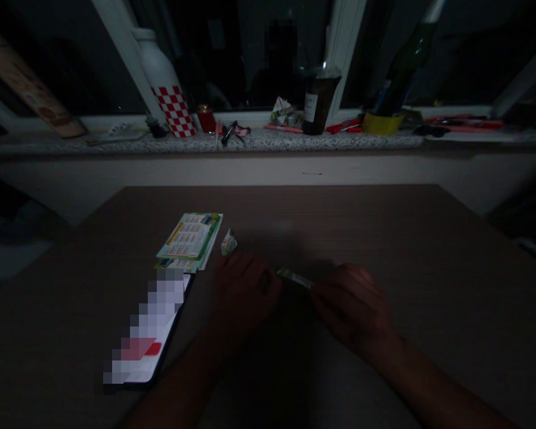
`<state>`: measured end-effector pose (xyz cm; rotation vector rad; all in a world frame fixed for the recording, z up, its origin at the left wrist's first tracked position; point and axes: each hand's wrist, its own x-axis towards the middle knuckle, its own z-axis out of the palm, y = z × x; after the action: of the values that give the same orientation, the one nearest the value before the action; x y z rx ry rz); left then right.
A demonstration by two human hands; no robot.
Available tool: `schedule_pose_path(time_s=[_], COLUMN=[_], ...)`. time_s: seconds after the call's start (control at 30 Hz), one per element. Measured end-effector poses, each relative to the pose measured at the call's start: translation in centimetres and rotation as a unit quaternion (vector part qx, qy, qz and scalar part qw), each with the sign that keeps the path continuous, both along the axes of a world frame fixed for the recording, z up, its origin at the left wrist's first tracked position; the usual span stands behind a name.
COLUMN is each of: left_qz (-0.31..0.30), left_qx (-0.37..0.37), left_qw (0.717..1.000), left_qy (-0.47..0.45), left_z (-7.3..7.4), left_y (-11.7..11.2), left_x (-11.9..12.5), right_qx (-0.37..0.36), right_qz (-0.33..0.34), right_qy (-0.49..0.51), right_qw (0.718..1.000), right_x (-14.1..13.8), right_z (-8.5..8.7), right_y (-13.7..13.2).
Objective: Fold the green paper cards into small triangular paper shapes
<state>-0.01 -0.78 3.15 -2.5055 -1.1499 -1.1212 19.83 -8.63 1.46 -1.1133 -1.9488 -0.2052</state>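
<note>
Green-and-white paper strip point(295, 278) | right hand point(355, 304) pinching one end | left hand point(248, 289) curling fingers, hold unclear | uneven pulling possibly tearing it

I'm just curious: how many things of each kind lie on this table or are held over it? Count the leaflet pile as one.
Phone: 1
Pile of printed leaflets: 1 (sheets too closely stacked to count)
Small folded paper piece: 1
Narrow paper strip, held in the right hand: 1
Total: 4
</note>
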Motion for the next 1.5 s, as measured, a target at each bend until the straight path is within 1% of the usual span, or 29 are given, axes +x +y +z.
schedule_pose_path(time_s=[0.07,0.2,0.33,0.43,0.53,0.63,0.7,0.77,0.8,0.83,0.87,0.93,1.0,1.03,1.07,1.13,1.17,1.23,1.3,1.33,1.4,1.5], left_qz=[-0.012,-0.087,-0.154,-0.177,-0.179,-0.175,-0.16,-0.145,-0.136,-0.125,-0.112,-0.089,-0.081,-0.08,-0.08,-0.079,-0.082,-0.101,-0.131,-0.151,-0.198,-0.254], left_qx=[-0.008,-0.03,-0.049,-0.048,-0.041,-0.052,-0.081,-0.143,-0.191,-0.247,-0.308,-0.424,-0.498,-0.519,-0.533,-0.553,-0.565,-0.588,-0.591,-0.583,-0.561,-0.542], left_qw=[1.0,0.995,0.987,0.983,0.983,0.983,0.982,0.975,0.965,0.95,0.927,0.861,0.79,0.76,0.737,0.705,0.69,0.663,0.648,0.65,0.668,0.713], left_qy=[-0.014,-0.036,0.005,0.018,0.007,-0.025,-0.056,-0.093,-0.117,-0.145,-0.18,-0.267,-0.35,-0.383,-0.408,-0.437,-0.444,-0.452,-0.462,-0.463,-0.447,-0.366], left_z=[0.0,-0.1,-0.4,-0.5,-0.3,-0.1,-0.1,-0.2,-0.3,-0.5,-0.7,-1.1,-1.4,-1.5,-1.6,-1.6,-1.6,-1.6,-1.7,-1.8,-1.9,-1.8], left_y=[0.0,-1.0,-1.9,-2.0,-1.8,-1.7,-1.8,-2.0,-2.1,-2.1,-2.2,-2.2,-2.2,-2.1,-2.1,-2.0,-2.0,-1.9,-1.8,-1.7,-1.5,-1.2], left_x=[-0.2,0.3,1.2,1.4,1.3,1.0,0.8,0.8,0.8,0.9,1.0,1.3,1.6,1.7,1.8,2.0,2.1,2.0,1.7,1.5,0.9,0.3], right_qx=[-0.007,-0.011,-0.011,-0.004,0.006,-0.015,-0.03,-0.073,-0.107,-0.128,-0.154,-0.21,-0.245,-0.261,-0.279,-0.322,-0.344,-0.372,-0.379,-0.379,-0.389,-0.42], right_qz=[-0.004,-0.009,-0.025,-0.074,-0.134,-0.191,-0.207,-0.18,-0.162,-0.148,-0.137,-0.113,-0.064,-0.037,-0.011,0.027,0.039,0.058,0.072,0.079,0.093,0.122], right_qy=[-0.001,-0.003,0.008,0.013,0.017,0.04,0.081,0.116,0.13,0.148,0.176,0.273,0.398,0.451,0.497,0.559,0.58,0.614,0.646,0.662,0.683,0.689], right_qw=[1.0,1.0,1.0,0.997,0.991,0.981,0.975,0.974,0.972,0.97,0.963,0.932,0.882,0.853,0.822,0.763,0.737,0.694,0.659,0.642,0.611,0.578], right_x=[0.2,0.2,-0.1,0.2,1.3,2.6,3.1,3.0,2.7,2.3,1.9,1.0,0.5,0.3,0.1,0.0,0.0,-0.1,0.0,0.0,0.1,0.2], right_z=[0.0,0.1,0.3,0.3,0.2,0.1,0.0,-0.3,-0.4,-0.6,-0.7,-1.0,-1.1,-1.1,-1.1,-1.1,-1.1,-1.2,-1.3,-1.3,-1.2,-1.0], right_y=[0.1,0.1,0.2,0.4,0.8,1.1,1.2,1.2,1.1,1.1,1.1,1.1,1.1,1.2,1.2,1.3,1.3,1.3,1.3,1.3,1.3,1.2])
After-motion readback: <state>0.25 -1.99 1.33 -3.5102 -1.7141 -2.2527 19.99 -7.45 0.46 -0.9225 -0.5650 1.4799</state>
